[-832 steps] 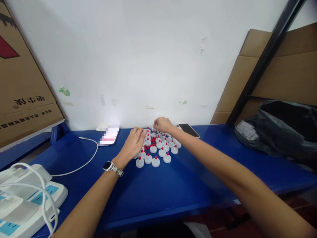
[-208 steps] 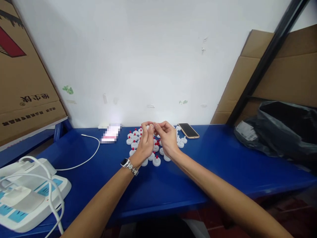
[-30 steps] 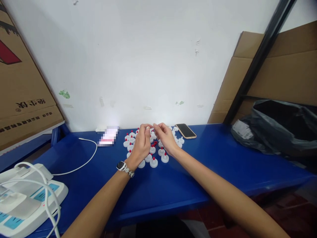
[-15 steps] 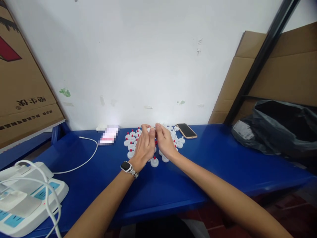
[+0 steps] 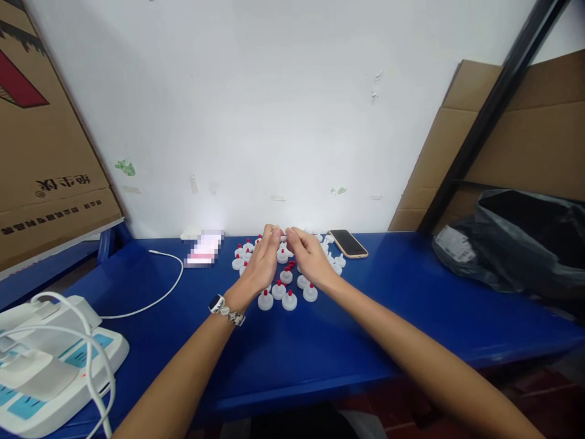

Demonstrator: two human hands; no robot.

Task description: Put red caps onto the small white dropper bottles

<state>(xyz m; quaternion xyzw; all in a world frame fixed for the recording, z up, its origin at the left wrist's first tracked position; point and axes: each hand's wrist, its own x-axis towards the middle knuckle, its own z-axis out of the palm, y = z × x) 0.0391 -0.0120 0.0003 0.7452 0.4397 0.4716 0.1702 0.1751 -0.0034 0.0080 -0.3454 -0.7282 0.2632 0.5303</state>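
Observation:
My left hand, with a watch on its wrist, has its fingers closed over the middle of the cap group. My right hand is closed too, thumb and forefinger pinched, its fingertips almost meeting the left ones. A small pale piece shows between the fingertips, mostly hidden. Around and below the hands stand several white nozzle caps with red tips. Loose red tips lie on the table between the hands. Several white caps without red tips are grouped right of my right hand.
On the blue table, a phone lies behind the caps at right. A white cable and a power strip are at left. A dark plastic bag sits at right. Cardboard leans at left.
My left hand has turned and shifted slightly left, uncovering more caps and the loose red tips between the hands. The right hand stays close to its fingertips. The view has shifted slightly.

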